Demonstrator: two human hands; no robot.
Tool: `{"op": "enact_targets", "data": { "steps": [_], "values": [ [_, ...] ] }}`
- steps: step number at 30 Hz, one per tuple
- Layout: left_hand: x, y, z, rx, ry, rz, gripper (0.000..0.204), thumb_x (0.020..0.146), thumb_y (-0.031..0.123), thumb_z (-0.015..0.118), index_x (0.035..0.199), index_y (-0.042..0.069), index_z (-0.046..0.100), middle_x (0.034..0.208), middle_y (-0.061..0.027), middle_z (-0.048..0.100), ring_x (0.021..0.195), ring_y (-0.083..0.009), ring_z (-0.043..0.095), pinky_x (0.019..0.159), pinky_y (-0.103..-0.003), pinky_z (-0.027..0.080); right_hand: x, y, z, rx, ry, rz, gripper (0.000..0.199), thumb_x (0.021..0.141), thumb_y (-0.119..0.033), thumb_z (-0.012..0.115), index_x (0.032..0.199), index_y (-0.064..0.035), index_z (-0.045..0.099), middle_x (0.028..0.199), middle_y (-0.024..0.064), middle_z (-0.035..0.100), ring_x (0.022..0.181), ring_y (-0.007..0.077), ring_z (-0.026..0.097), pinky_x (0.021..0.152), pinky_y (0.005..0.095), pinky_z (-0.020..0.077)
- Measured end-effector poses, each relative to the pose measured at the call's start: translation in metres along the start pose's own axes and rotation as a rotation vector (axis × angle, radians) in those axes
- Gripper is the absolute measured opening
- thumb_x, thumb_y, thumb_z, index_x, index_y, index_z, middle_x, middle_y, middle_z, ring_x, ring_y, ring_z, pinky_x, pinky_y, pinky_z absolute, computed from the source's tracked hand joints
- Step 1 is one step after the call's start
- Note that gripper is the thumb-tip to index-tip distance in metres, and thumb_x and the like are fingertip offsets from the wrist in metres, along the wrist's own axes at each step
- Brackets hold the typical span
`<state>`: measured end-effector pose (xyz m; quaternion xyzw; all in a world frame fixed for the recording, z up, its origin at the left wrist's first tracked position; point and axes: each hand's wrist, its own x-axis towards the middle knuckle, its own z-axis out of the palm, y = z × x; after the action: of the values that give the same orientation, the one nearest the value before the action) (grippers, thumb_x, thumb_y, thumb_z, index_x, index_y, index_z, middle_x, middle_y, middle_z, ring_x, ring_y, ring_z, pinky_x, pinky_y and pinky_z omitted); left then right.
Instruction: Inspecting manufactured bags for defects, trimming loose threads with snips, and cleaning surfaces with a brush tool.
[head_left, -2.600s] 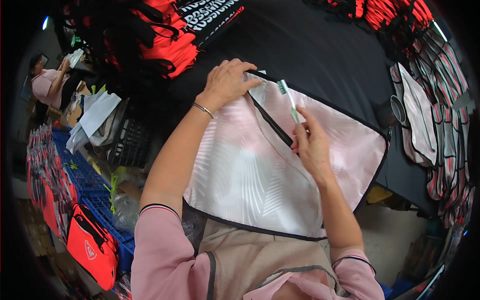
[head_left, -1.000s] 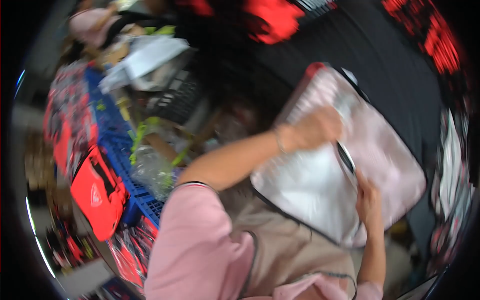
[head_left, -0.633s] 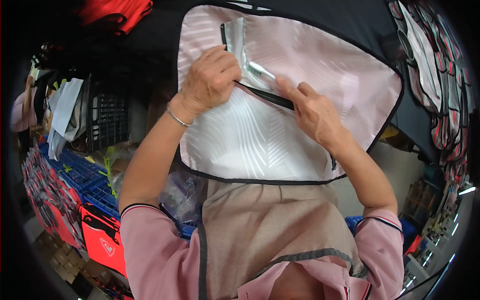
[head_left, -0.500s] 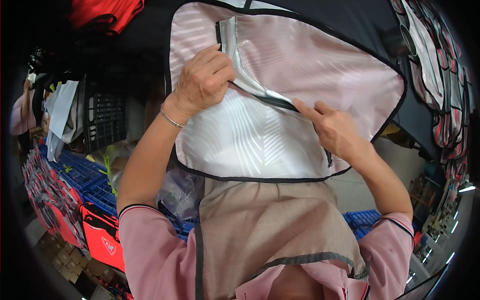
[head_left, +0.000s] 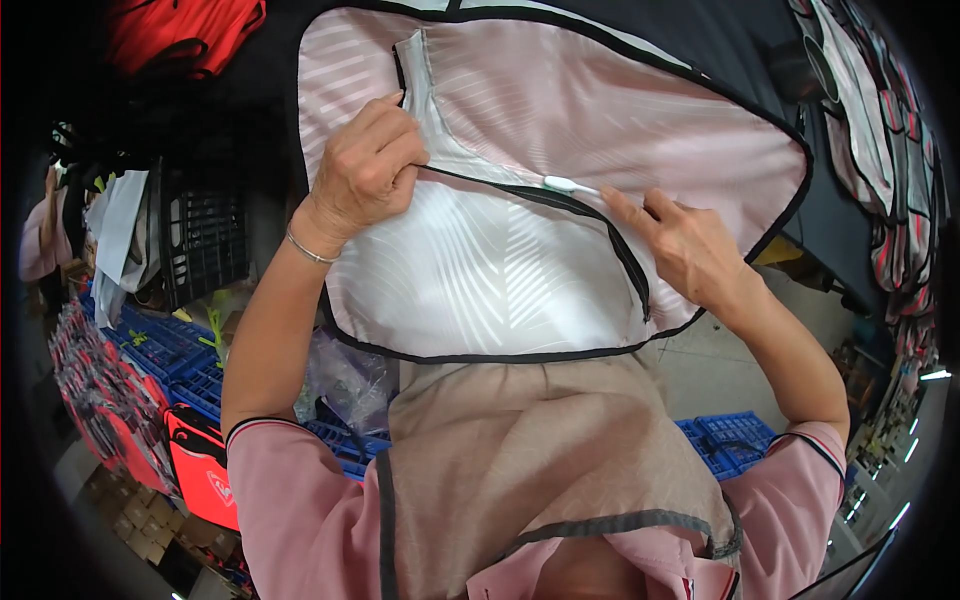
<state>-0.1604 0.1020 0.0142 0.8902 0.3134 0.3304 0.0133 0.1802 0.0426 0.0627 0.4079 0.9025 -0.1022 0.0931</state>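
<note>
A pale pink fabric panel (head_left: 640, 120) with black-bound edges and a shiny striped pattern lies spread before me. Across it runs an opening edged with a black zipper strip (head_left: 627, 250), and a whitish inner layer (head_left: 460, 260) shows below. My left hand (head_left: 368, 165) is closed on the fabric at the left end of this opening, pinching its edge beside a pale seam strip (head_left: 417, 75). My right hand (head_left: 695, 245) grips a slim white toothbrush (head_left: 568, 186). Its head points left and rests along the opening's upper edge; the fingers hide most of the handle.
Red fabric (head_left: 185, 35) lies at the upper left on a dark work surface. Left of me are a black crate (head_left: 205, 235), blue crates (head_left: 205, 390) and red bags (head_left: 205, 480). Grey and red pieces (head_left: 885, 170) hang at the right. A clear plastic bag (head_left: 350, 375) sits below the panel.
My left hand and the left part of the panel have shifted slightly left. The toothbrush head now shows beyond my right fingers, and the zipper strip on the right lies more exposed.
</note>
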Motion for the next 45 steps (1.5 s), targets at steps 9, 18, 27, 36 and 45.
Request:
{"op": "enact_targets", "data": {
  "steps": [9,18,27,36,45],
  "values": [
    [-0.023,-0.014,-0.029,0.051,-0.075,-0.089,0.016,0.059,-0.012,0.057,0.066,0.001,0.055,0.075,-0.0111,0.057,0.076,-0.0292,0.06,0.077,-0.038,0.055,-0.001,-0.001,0.014,-0.056,-0.002,-0.107,0.056,0.087,-0.008,0.051,0.142,-0.0098,0.042,0.09,0.0104,0.057,0.066,0.0252,0.065,0.053,0.0348,0.0534],
    [0.006,0.075,0.004,0.042,-0.223,-0.146,0.029,0.065,0.004,0.068,0.094,0.009,0.067,0.081,-0.0068,0.06,0.088,-0.0236,0.059,0.095,-0.047,0.039,-0.022,0.004,0.035,0.042,0.045,-0.031,0.063,0.083,-0.003,0.055,0.143,-0.0163,0.043,0.092,0.0093,0.058,0.071,0.0232,0.065,0.055,0.0334,0.0536],
    [-0.027,0.078,0.03,-0.112,-0.198,-0.08,0.026,0.069,-0.005,0.063,0.094,0.004,0.066,0.072,-0.0066,0.053,0.07,-0.023,0.058,0.063,-0.033,0.048,0.047,-0.025,0.037,0.16,0.209,-0.077,0.065,0.082,-0.003,0.055,0.144,-0.014,0.042,0.091,0.0099,0.057,0.072,0.027,0.064,0.058,0.036,0.0531],
    [-0.039,0.066,0.017,-0.109,-0.213,-0.082,0.022,0.07,-0.003,0.064,0.09,0.004,0.067,0.071,-0.0068,0.054,0.068,-0.0227,0.057,0.058,-0.033,0.048,-0.047,0.018,0.025,-0.091,-0.013,-0.12,0.06,0.079,-0.006,0.056,0.139,-0.0091,0.048,0.083,0.0079,0.055,0.068,0.022,0.063,0.054,0.0326,0.0522],
    [0.013,0.12,0.046,-0.174,-0.275,-0.175,0.042,0.076,0.006,0.07,0.116,0.005,0.059,0.089,-0.0096,0.061,0.081,-0.0265,0.059,0.072,-0.035,0.047,-0.042,0.0,0.048,0.034,0.079,0.018,0.065,0.081,-0.005,0.056,0.144,-0.0157,0.043,0.084,0.0081,0.054,0.066,0.0241,0.063,0.053,0.0346,0.0521]
  ]
}}
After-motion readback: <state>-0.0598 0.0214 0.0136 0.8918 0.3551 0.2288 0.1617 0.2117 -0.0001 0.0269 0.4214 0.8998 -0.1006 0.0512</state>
